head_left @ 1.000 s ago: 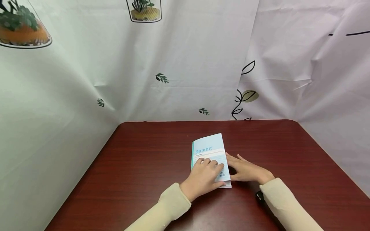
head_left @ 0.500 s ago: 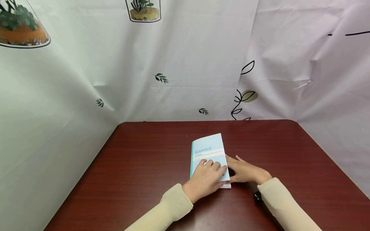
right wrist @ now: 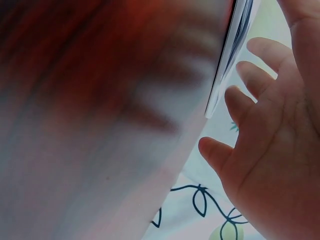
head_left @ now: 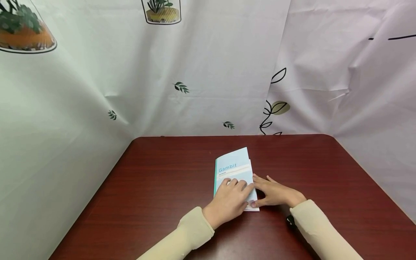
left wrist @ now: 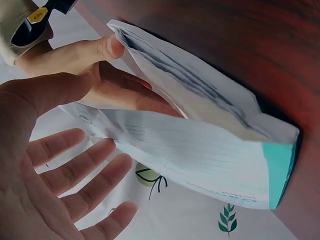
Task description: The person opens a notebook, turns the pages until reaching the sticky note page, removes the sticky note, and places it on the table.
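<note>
A light-blue notebook (head_left: 227, 159) with "Gambit" on its cover and a teal spine strip lies right of the table's middle. Its cover stands lifted from the white page block (left wrist: 200, 82) in the left wrist view. My left hand (head_left: 229, 200) lies over the cover's lower half, fingers spread and lightly bent, fingertips at the cover. My right hand (head_left: 276, 191) is at the notebook's right edge with fingers extended. Its thumb rests at the near corner of the pages, while its other fingers reach between pages and cover in the left wrist view.
The dark red-brown wooden table (head_left: 156, 187) has rounded far corners. White cloth (head_left: 208, 65) printed with leaves and potted plants hangs behind it and along both sides. A black strap (head_left: 290, 221) shows under the right sleeve.
The cover has lifted and skewed a little to the left, baring more of the pages along the right edge. My right thumb has moved onto the near corner; my left hand has shifted slightly left.
</note>
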